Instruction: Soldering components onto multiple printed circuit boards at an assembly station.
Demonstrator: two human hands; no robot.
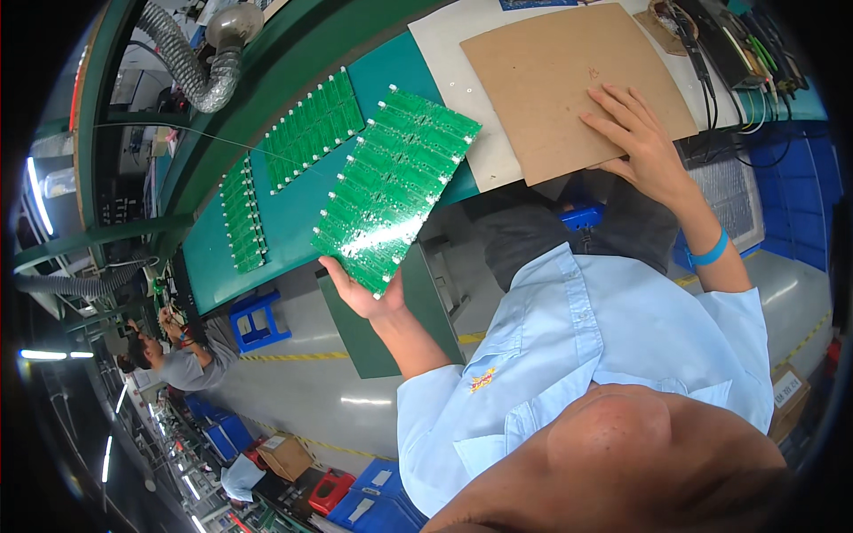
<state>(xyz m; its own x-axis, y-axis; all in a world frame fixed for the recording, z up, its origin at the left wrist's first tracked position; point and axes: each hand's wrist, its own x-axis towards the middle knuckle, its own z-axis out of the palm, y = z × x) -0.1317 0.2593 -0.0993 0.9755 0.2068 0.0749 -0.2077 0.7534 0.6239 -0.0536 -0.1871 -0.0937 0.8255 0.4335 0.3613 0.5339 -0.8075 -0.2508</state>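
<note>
My left hand (369, 293) grips the near end of a green circuit board panel (395, 173), the thumb along its edge and the other fingers hidden beneath. The panel is tilted above the bench, with small white connectors along both long sides and light glaring off its near part. My right hand (635, 138) lies with fingers spread on a brown cardboard sheet (542, 98), near the bench's front edge; nothing is gripped in it. Two more green panels, a wider one (313, 133) and a narrower one (242, 218), rest on the green bench mat (289, 233) to the left.
White paper (444, 44) with a few tiny white bits lies under the cardboard. Cables (702, 75) and a dark box stand at the far right. A flexible metal duct (213, 84) hangs at the upper left. Another person (182, 364) works farther along the bench, near a blue stool (258, 322).
</note>
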